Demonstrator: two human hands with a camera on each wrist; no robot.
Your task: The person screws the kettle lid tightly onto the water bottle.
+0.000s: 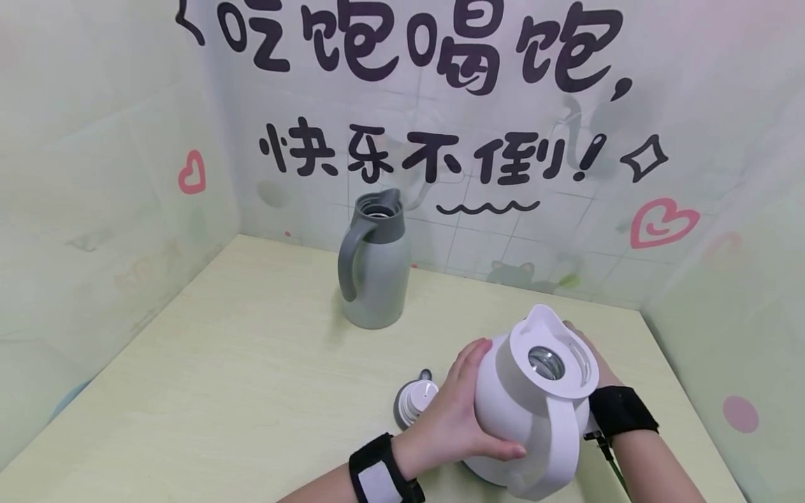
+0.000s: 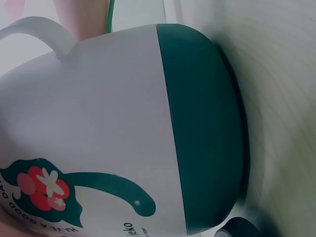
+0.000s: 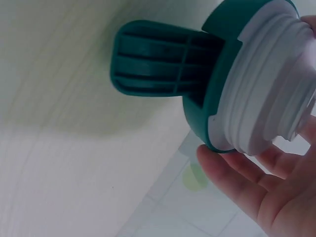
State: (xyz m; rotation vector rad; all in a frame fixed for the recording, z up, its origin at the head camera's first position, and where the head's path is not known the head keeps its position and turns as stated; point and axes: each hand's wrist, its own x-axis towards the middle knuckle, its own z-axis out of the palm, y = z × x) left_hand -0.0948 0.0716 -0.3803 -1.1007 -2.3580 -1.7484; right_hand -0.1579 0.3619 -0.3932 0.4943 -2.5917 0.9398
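Left grip [image 1: 462, 412] wrapped round white jug [image 1: 528, 419]; right grip [image 3: 284, 202] only edge-holds green lid [image 3: 252, 94], so lid could slip.

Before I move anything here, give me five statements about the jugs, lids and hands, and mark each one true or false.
1. The left-hand grip is on the white rounded jug with a dark green base. True.
2. The white rounded jug has its lid on. False: its mouth is open.
3. The right-hand grip holds a green-and-white ridged plastic lid. True.
4. The grey-green jug with a dark grey handle stands upright near the back wall. True.
5. The grey-green jug is closed. False: its mouth is open, and a round grey-and-white lid lies on the table near the left-hand grip.
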